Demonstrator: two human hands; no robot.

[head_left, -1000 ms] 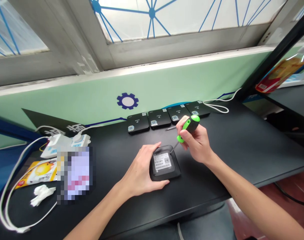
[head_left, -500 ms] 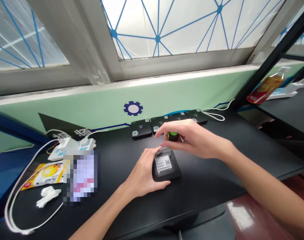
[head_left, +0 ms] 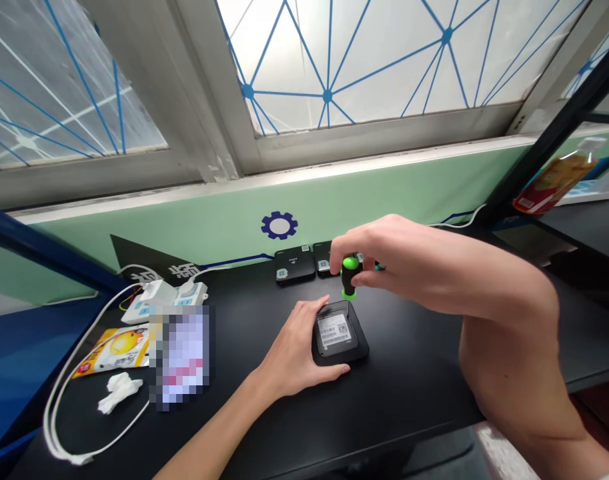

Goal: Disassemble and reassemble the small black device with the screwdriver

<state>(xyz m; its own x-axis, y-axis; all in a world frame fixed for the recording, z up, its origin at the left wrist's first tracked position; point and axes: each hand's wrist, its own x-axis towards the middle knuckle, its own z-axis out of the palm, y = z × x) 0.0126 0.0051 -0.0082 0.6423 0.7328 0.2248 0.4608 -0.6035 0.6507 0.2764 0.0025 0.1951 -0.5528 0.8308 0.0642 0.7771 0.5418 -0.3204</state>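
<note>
A flat black square electronic box (head_left: 340, 333) lies upside down on the table, its white barcode label facing up. My left hand (head_left: 300, 347) presses on its left side, fingers spread across the top. My right hand (head_left: 384, 263) pinches a screwdriver (head_left: 350, 277) with a green and black handle. The tool stands nearly upright just above the box's far edge. Its shaft and tip are hidden from this angle. Two matching black boxes (head_left: 295, 265) lie at the back of the table, and my right hand partly covers further ones.
A white power strip (head_left: 164, 300) with plugged-in white cables lies at the left, near a yellow snack packet (head_left: 111, 351) and crumpled white tissue (head_left: 119, 393). A pixelated patch (head_left: 179, 357) hides part of that area. The black table (head_left: 414, 380) ends at a front edge.
The screwdriver has gone from tilted to nearly upright above the box's far edge, and my right forearm has swung inward. The view has tilted upward. The box stays under my left hand.
</note>
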